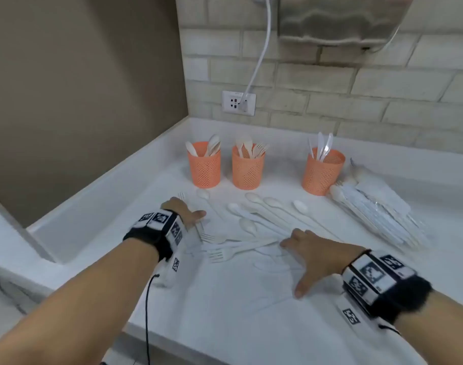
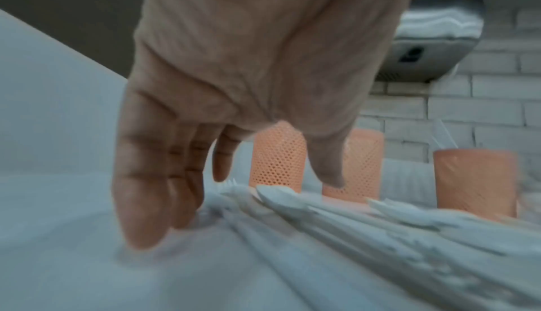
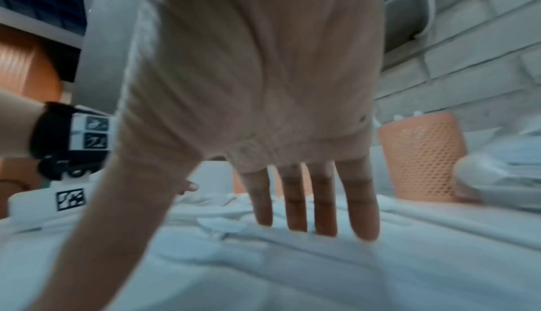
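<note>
White plastic spoons (image 1: pixel 254 206) and forks (image 1: pixel 225 252) lie scattered on the white counter (image 1: pixel 225 312). My left hand (image 1: pixel 184 214) reaches down at the left edge of the pile with straight fingers (image 2: pixel 140 212) touching the counter beside the cutlery (image 2: pixel 322 223). My right hand (image 1: pixel 314 256) lies flat, palm down, with spread fingers (image 3: pixel 363 212) on the right side of the pile (image 3: pixel 222 223). Neither hand holds anything. Three orange mesh cups stand behind: the left cup (image 1: pixel 204 165), the middle cup (image 1: pixel 247 168) and the right cup (image 1: pixel 322 171), each with white cutlery inside.
A stack of wrapped cutlery packets (image 1: pixel 378 209) lies at the right, past the right cup. The brick wall carries a socket (image 1: pixel 239 102) with a white cable (image 1: pixel 262 48) and a metal dispenser (image 1: pixel 341 19). A beige wall (image 1: pixel 80 88) closes the left side.
</note>
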`<state>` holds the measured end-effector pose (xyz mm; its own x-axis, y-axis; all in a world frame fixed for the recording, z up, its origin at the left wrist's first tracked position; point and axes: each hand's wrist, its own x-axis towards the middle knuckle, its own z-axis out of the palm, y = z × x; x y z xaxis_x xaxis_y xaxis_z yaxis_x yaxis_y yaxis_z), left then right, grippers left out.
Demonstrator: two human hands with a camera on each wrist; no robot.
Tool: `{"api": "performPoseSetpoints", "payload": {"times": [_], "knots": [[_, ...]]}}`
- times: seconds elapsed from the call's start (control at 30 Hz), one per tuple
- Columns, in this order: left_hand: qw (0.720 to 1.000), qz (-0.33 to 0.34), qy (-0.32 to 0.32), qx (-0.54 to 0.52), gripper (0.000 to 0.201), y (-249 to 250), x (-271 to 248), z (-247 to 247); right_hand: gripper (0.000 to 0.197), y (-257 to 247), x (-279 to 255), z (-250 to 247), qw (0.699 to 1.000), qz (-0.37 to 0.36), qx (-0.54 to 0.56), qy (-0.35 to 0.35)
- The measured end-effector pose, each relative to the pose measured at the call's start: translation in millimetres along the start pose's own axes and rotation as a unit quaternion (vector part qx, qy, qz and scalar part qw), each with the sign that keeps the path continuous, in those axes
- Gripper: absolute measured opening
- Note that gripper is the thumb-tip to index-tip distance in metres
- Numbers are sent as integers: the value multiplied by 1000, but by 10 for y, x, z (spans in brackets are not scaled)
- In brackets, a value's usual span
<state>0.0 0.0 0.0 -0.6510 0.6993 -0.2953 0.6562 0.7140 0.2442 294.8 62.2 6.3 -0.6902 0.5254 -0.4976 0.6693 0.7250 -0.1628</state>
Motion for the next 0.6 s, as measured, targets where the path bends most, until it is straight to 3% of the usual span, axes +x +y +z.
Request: {"api": "performPoseSetpoints", "payload": {"times": [0.07, 0.13, 0.27, 0.37, 0.47, 0.6], "knots": [[1000, 5, -6, 13, 94, 57, -8, 25, 108, -95, 36, -26, 999, -11, -32, -6], [999, 19, -12, 36, 86, 134, -11, 21, 98, -153, 44, -38, 999, -19, -40, -4], [994, 73, -28, 75, 30, 247, -14, 18, 42, -158, 76, -58, 999, -19, -43, 24], [994, 81, -20, 73, 37, 301, 8, 57, 14, -155, 82, -31, 998, 1, -55, 20], [991, 79, -33, 106, 31, 335, 59, 115, 11, -165, 103, -1, 996, 40, -75, -17], [986, 76, -61, 137, 27, 369, 140, 189, 35, -199, 111, 51, 995, 60, -77, -9]]}}
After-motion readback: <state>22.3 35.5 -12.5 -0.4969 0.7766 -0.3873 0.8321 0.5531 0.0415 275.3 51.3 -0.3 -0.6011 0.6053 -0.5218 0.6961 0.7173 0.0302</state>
